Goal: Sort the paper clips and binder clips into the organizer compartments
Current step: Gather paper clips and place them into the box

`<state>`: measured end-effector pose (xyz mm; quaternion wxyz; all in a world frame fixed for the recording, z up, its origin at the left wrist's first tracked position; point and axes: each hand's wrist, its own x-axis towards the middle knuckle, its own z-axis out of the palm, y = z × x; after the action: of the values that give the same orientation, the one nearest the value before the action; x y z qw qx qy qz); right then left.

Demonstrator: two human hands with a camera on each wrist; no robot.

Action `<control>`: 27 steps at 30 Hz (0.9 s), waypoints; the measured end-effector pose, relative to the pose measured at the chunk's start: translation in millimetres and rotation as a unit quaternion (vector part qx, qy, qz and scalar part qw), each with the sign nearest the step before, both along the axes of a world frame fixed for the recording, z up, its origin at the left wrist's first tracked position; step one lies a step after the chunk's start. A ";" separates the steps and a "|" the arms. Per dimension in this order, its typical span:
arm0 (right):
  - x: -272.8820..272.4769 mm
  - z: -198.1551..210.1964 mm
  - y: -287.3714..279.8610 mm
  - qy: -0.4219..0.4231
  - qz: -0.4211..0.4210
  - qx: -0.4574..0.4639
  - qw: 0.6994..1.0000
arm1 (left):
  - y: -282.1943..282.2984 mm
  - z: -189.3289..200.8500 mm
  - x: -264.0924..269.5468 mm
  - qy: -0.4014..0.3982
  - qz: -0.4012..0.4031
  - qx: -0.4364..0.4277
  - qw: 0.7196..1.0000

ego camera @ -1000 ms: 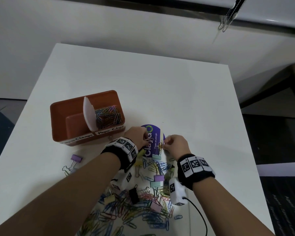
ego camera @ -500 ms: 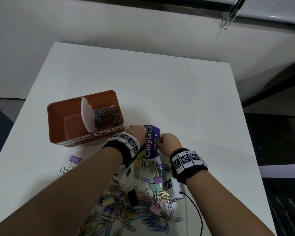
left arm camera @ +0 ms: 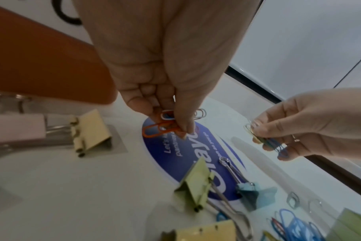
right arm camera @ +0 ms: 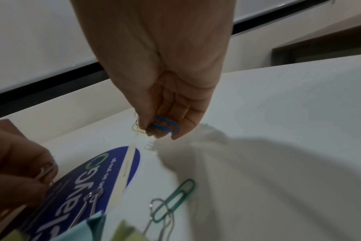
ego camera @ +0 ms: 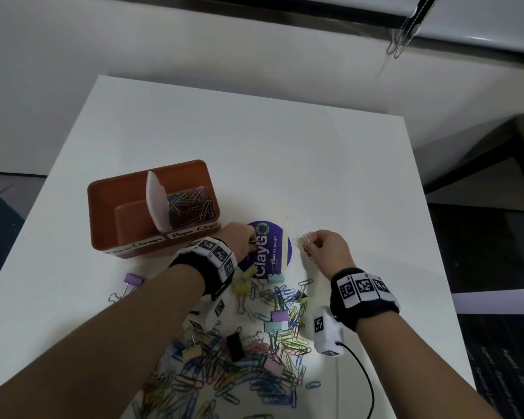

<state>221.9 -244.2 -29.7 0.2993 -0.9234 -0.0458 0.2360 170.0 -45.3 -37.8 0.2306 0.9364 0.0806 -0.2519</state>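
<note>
An orange organizer (ego camera: pixel 103 213) stands at the left of the table, split by a white divider (ego camera: pixel 155 204); its right compartment holds many coloured paper clips (ego camera: pixel 191 204). My left hand (ego camera: pixel 242 237) hovers just right of it over a purple round sticker (ego camera: pixel 280 237) and pinches orange and white paper clips (left arm camera: pixel 161 128). My right hand (ego camera: pixel 321 246) is to the right of the sticker and pinches a small bunch of blue and yellow paper clips (right arm camera: pixel 165 126). A heap of paper clips and binder clips (ego camera: pixel 254 358) lies near me between my forearms.
A purple binder clip (ego camera: pixel 132 281) lies apart at the left, in front of the organizer. Yellow (left arm camera: pixel 93 133) and teal (left arm camera: pixel 255 190) binder clips lie by the sticker. A white device (ego camera: pixel 325 331) with a black cable sits under my right wrist. The table's right edge (ego camera: pixel 430 237) is close.
My right hand has pulled away to the right from the sticker, carrying its clips. My left hand stays over the sticker's left edge.
</note>
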 end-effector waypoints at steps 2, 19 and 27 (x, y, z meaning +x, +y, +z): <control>-1.8 3.3 -2.2 0.005 -0.008 0.000 1.000 | 2.3 6.5 -3.9 -0.020 0.007 -0.010 1.000; -19.3 84.9 125.4 -0.086 0.133 0.129 0.979 | 87.6 98.6 -49.3 -0.235 0.172 -0.016 0.956; -23.5 80.3 195.8 -0.081 0.160 0.125 0.976 | 105.8 102.6 -45.9 -0.173 0.171 0.016 0.970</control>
<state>198.4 -48.4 50.6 0.3657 -0.8755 -0.2462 0.1980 124.1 60.5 64.9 0.2653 0.9417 0.2026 -0.0411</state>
